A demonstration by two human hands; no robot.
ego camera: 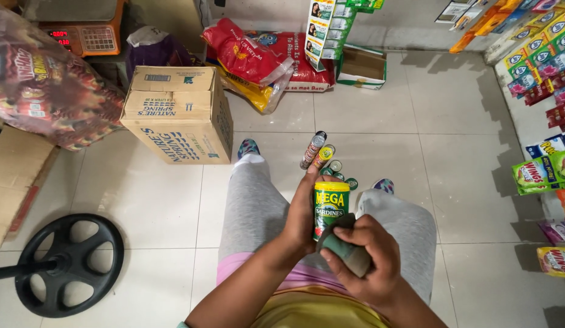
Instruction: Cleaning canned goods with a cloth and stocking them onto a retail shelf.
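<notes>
The white tiled floor (379,158) lies open ahead and to the right, up to a rack of coloured sachets (547,79) on the right edge. A cardboard box (179,115) stands to the left; red sacks (258,58) lean against the far wall. A black round fan base (69,264) sits lower left. Several tins (325,159) lie on the floor between the feet. Above the grey-trousered knees, the left hand (302,215) has its grip wrapped around an upright green-and-yellow sardine tin (330,206). The right hand (367,258) pinches a dark green cloth (346,249) against the tin's lower right side.
</notes>
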